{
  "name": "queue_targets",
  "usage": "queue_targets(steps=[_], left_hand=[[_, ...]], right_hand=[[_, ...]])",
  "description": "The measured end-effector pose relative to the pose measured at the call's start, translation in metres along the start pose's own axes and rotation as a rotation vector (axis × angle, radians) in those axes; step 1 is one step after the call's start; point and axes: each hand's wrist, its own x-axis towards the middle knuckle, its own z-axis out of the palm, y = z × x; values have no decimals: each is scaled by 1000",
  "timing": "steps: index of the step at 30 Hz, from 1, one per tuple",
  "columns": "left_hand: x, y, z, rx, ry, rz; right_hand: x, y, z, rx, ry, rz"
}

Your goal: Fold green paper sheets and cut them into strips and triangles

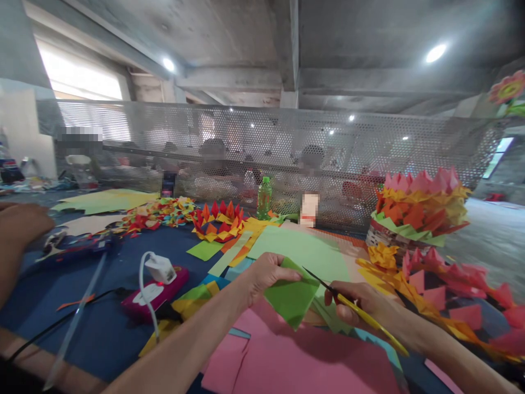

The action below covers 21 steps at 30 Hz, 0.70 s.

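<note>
Flat, angular green paper [293,306] in left hand [268,275], pointed yellow-handled scissors [361,312] in right hand [371,300]

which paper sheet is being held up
The bright green paper square, pinched by the left hand; the large pale green sheet and large pink sheet lie flat.

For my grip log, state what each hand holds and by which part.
Left hand: green paper, by its upper left side. Right hand: yellow-handled cutting tool, by the handle's front end.
</note>
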Motion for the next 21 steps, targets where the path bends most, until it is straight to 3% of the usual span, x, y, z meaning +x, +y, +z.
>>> queue_targets(steps=[13, 21], left_hand=[[-2, 1, 4, 53, -43, -18], [-1, -2, 3, 47, -66, -39]], right_hand=[[-3, -20, -1, -102, 5, 113], [0, -6, 7, -31, 8, 55]])
